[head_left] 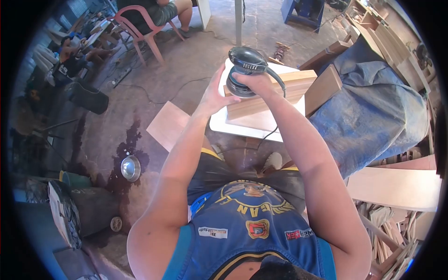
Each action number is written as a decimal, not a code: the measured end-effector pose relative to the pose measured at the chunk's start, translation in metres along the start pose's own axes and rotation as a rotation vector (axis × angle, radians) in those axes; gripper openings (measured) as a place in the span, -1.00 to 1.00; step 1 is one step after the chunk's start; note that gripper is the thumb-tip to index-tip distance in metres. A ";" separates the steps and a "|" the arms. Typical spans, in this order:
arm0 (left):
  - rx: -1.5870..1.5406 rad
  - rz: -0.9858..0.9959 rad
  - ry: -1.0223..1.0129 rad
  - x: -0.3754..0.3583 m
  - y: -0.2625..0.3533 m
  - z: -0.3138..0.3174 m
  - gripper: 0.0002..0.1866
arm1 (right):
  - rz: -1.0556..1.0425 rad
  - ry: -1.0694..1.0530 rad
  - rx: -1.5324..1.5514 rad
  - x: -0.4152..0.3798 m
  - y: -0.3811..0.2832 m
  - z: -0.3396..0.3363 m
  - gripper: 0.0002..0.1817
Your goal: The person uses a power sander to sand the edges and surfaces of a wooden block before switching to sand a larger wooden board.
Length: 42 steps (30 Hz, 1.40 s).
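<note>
The electric sander (pixel 247 57) sits at the left end of the light wooden boards (pixel 295 89), above the white tabletop (pixel 221 123). The right hand (pixel 255 83) is closed around the sander's body, thumb on the near side; this hold presumably serves to control the tool. The left hand (pixel 215 95) is beside the sander and the boards' left end, thumb and fingers spread apart; it is probably there to steady tool or wood, though whether it grips either cannot be told. The power cord (pixel 282 84) leaves the sander on the right and drops over the boards, which would keep it away from the left hand.

A flat wooden panel (pixel 168 119) lies left of the tabletop. On the right, a brown board (pixel 325 91) stands tilted beside a blue tarpaulin (pixel 373 105), likely spread as a cover; what lies beneath is hidden. Further left, a metal bowl (pixel 130 168) rests beside a dark floor stain (pixel 127 144). At the far left is a pink plastic chair (pixel 151 46), occupied by a seated person (pixel 163 14).
</note>
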<state>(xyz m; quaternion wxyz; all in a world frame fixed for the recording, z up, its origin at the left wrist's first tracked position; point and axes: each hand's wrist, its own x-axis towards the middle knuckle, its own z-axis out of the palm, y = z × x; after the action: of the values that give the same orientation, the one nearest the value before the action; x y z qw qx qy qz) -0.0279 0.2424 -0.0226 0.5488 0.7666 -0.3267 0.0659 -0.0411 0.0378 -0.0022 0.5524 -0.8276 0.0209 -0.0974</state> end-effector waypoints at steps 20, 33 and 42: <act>0.084 -0.169 -0.001 0.024 0.008 0.025 0.01 | -0.043 -0.161 0.071 -0.005 -0.005 0.006 -0.45; 0.165 -0.203 -0.088 0.038 0.018 0.044 0.10 | 0.065 -0.342 -0.699 -0.072 -0.112 -0.058 -0.32; 0.181 -0.210 -0.069 0.029 0.018 0.041 0.20 | -0.121 -0.275 -0.957 0.021 -0.125 -0.020 -0.28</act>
<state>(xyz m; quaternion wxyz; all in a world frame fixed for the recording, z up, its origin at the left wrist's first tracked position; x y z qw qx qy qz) -0.0261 0.1905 -0.0103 0.4697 0.8448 -0.2563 0.0108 -0.0337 0.0658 0.1232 0.1021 -0.9931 -0.0577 0.0012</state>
